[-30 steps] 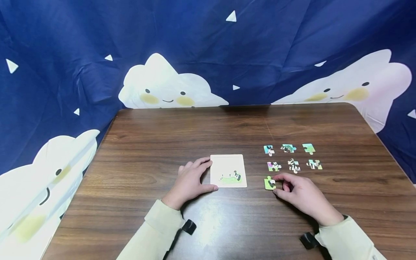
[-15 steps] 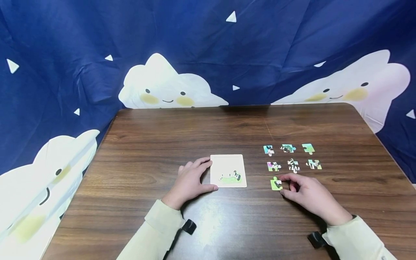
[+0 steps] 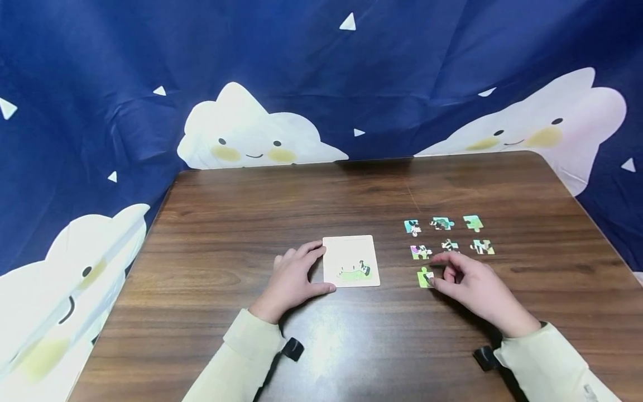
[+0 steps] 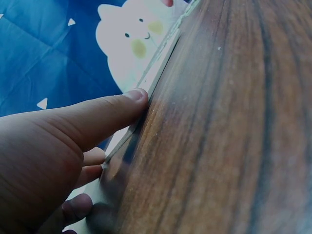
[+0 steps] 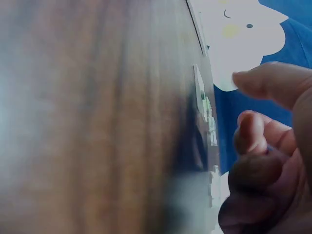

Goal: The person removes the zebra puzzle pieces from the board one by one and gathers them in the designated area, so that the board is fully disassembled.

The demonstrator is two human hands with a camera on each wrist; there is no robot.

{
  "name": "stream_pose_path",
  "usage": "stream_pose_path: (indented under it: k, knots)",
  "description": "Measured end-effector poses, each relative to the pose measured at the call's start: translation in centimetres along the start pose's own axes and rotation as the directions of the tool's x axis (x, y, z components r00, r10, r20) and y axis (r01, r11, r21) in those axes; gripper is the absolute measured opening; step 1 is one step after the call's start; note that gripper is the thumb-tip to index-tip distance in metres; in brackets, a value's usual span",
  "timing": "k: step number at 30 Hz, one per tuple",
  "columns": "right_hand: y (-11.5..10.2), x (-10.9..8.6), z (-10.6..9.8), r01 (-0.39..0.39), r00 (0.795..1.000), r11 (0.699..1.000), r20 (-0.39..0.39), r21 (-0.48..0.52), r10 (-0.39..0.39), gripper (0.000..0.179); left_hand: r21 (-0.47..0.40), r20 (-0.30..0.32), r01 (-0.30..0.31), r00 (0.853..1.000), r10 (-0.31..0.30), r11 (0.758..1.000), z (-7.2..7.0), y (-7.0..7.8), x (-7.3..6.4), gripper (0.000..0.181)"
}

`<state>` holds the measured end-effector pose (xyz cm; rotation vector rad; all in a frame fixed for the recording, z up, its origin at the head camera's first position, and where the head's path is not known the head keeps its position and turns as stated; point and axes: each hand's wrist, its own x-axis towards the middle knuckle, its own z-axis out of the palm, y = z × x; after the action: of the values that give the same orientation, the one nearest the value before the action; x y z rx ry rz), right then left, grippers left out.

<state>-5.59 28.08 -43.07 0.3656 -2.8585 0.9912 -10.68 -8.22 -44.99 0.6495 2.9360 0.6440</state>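
Observation:
A square puzzle board (image 3: pixel 349 251), pale with a small panda-like picture and green strip in its lower part, lies flat on the table. My left hand (image 3: pixel 293 282) holds it by the left side, thumb at the near left corner and fingers at the left edge; the left wrist view shows the thumb (image 4: pixel 131 100) against the board's edge. To the right lies a green jigsaw piece (image 3: pixel 423 277) with a black and white print. Just above it hovers my right hand (image 3: pixel 472 287), thumb and index finger apart. In the right wrist view these fingers hold nothing.
Several jigsaw pieces lie in two rows behind my right hand, among them a plain green one (image 3: pixel 473 223) and a pink-edged one (image 3: pixel 421 252). A blue cloth (image 3: pixel 392 72) with clouds hangs behind the brown wooden table (image 3: pixel 251 201).
The green jigsaw piece slid rightward under my right hand's fingers, which have since come up off it. My left hand stays at the board. The head view has shifted slightly.

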Motion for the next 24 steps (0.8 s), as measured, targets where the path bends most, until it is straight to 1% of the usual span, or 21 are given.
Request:
stream_pose_path:
  k: [4, 9, 17, 22, 24]
  knots:
    - [-1.0, 0.8, 0.3, 0.015, 1.0, 1.0, -0.005, 0.014, -0.015, 0.029, 0.0, -0.002, -0.005, 1.0, 0.005, 1.0, 0.0, -0.1, -0.1, 0.086]
    - [-2.4, 1.8, 0.8, 0.054, 0.999, 0.998, 0.008, 0.019, -0.054, 0.029, 0.005, -0.002, -0.012, 1.0, 0.013, 1.0, 0.0, -0.3, 0.0, 0.086]
    - [-4.1, 3.1, 2.0, 0.034, 0.994, 0.999, 0.104, -0.002, -0.034, 0.029, 0.005, 0.001, -0.009, 1.0, 0.009, 1.0, 0.2, -0.4, 0.1, 0.087]
    - [-5.2, 4.0, 3.2, 0.075, 0.989, 0.997, 0.131, -0.02, -0.072, 0.029, 0.0, -0.001, -0.01, 1.0, 0.01, 1.0, 0.1, -0.4, 0.1, 0.087]
    - [-5.7, 4.3, 3.6, 0.081, 0.986, 0.996, 0.15, -0.024, -0.077, 0.028, 0.001, -0.002, -0.01, 1.0, 0.01, 1.0, 0.1, -0.4, 0.0, 0.087]
